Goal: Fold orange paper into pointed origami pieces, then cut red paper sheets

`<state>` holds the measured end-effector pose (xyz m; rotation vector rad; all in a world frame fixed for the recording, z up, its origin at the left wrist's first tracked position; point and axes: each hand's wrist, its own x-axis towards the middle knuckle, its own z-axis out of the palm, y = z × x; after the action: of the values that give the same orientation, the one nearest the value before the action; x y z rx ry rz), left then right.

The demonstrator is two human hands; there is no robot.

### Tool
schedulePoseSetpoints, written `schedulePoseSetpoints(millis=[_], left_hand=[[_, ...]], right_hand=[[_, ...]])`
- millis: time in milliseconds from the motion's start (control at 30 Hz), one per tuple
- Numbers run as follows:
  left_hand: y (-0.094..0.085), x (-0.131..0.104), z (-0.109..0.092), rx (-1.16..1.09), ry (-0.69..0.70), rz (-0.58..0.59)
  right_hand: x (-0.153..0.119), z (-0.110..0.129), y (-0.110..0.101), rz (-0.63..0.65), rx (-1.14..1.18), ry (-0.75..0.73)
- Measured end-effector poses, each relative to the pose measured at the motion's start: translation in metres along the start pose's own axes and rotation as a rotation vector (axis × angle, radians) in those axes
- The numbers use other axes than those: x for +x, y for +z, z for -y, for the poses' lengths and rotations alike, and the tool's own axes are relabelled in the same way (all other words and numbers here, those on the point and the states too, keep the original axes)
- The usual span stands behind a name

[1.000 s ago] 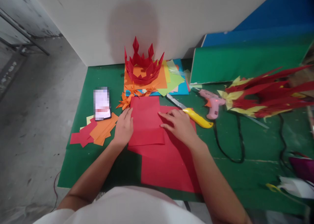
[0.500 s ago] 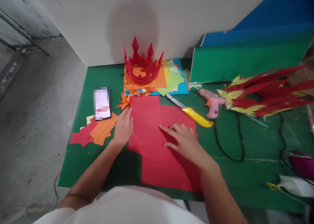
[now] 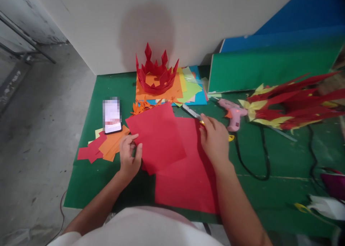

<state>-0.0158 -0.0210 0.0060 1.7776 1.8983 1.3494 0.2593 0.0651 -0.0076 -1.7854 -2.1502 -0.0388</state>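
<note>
My left hand [image 3: 130,156] is curled at the left edge of a red paper sheet [image 3: 159,136], thumb and fingertips gripping that edge. The sheet lies tilted over a larger red sheet [image 3: 185,185]. To the right, my right hand [image 3: 216,140] closes over the yellow handle of a utility knife [image 3: 192,111]. Its grey blade end points up and left, past the fingers. Most of the handle is hidden under the hand. Orange paper flowers [image 3: 140,106] sit just behind the tilted sheet.
A red paper crown [image 3: 156,84] stands on stacked coloured paper [image 3: 198,93]. Left are a phone [image 3: 112,114] and paper strips [image 3: 110,147]. Right are a pink glue gun [image 3: 232,111] with a black cord [image 3: 266,167] and a red-yellow paper piece [image 3: 291,105].
My right hand has moved right and up from the paper onto the knife handle. My left hand has come down, and the upper red sheet has turned and shifted left.
</note>
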Motion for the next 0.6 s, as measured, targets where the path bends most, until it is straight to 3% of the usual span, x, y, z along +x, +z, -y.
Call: schedulePoseSetpoints(millis=[100,300,467,600], left_hand=[[-0.005,-0.009,0.006,0.017,-0.062,0.131],[-0.027,-0.005,0.003,0.133,0.085,0.459],[-0.032,-0.002,0.012,0.285,0.231,0.440],[-0.031,0.003,0.016,0.368,0.329,0.440]], right_hand=[[0.000,-0.003,0.002,-0.022,0.012,-0.003],[-0.003,-0.009,-0.006,-0.046,0.083,0.025],[-0.010,-0.013,-0.021,-0.092,0.074,0.024],[-0.014,-0.015,-0.032,-0.054,0.197,-0.048]])
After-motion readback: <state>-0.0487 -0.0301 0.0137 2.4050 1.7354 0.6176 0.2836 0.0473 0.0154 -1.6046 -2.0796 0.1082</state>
